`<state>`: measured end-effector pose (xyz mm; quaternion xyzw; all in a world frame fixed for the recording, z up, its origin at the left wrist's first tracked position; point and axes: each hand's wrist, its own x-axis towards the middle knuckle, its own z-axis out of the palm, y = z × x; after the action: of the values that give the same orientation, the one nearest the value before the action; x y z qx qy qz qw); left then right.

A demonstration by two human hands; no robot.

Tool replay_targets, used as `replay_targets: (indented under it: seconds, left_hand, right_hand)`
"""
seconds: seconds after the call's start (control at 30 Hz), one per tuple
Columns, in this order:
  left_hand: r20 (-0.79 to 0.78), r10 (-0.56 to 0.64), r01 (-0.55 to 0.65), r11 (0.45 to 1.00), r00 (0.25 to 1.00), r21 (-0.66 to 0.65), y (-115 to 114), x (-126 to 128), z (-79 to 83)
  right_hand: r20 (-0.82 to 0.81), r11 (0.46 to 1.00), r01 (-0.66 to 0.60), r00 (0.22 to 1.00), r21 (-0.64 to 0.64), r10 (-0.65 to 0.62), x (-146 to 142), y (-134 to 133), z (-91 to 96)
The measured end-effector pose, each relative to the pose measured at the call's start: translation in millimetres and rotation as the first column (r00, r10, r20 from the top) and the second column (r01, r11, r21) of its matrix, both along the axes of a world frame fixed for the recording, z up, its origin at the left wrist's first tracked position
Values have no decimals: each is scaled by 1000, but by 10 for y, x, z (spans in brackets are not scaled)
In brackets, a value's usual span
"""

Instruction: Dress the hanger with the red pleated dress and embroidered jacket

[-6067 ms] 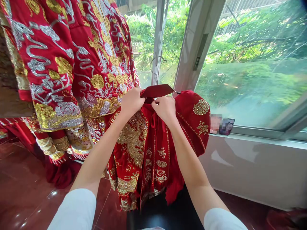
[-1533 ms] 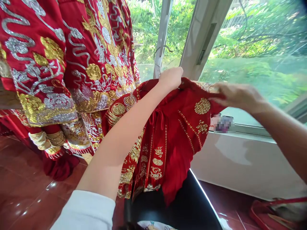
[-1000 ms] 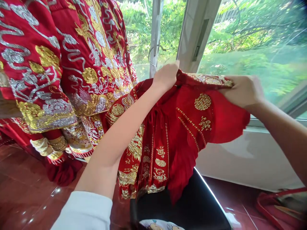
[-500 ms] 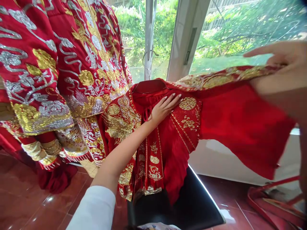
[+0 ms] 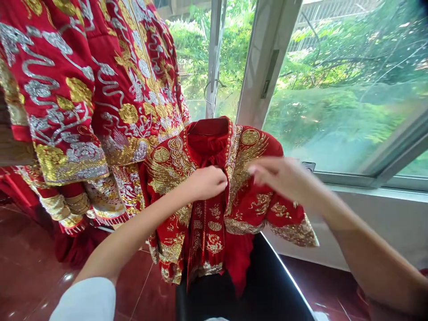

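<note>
A large red robe (image 5: 83,89) with gold and silver embroidery hangs beside the window frame (image 5: 264,67), to its left. Beyond the window glass (image 5: 351,89), green foliage fills the view. Below the frame runs a pale sill (image 5: 377,191) above a white wall (image 5: 368,232). Glossy red floor tiles (image 5: 33,272) lie beneath the robe, and a black chair (image 5: 264,290) stands below the frame.

The jacket's right panel (image 5: 264,187) now hangs closed, both hands (image 5: 207,182) at its front opening
</note>
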<state>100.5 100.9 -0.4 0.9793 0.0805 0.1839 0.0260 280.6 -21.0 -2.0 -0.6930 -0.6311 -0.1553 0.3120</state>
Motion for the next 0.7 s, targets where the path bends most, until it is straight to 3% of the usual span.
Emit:
replay_targets:
  seconds: [0.07,0.1,0.17,0.23,0.3,0.43,0.6,0.7]
  left_hand:
    - [266,22,23,986,964,-164,55,-208,307]
    - [415,80,-9,985,907,-171,121,-270,454]
    - [546,254,-218,967,798,-132,312,-321,673]
    - [486,408,-397,909,773,-131,528,-307,762]
    - [391,466,-447,883,794,-144,700,-273,746]
    - [392,502,-467,864,771,-189,832,-245,725]
    - [466,493,-454,868,735,-202,893,-196,1043]
    - [455,473,-436,879,754,-192,966,-180,1159]
  right_hand:
    - [0,985,37,999,168,-37,305,89,371]
    - [20,982,23,999,189,-27,430,171,513]
    - [14,991,-76,997,108,75,610,387,678]
    - [-38,974,-227,973,-9,226,692,609,703]
    - [-57,952,-303,952,-38,300,690,772,653]
    - [-79,965,-259,962,41,262,584,879,589]
    - [-208,950,-212,943,230,261,548,852,716]
    - [-309,949,-251,902,189,300,617,841,766]
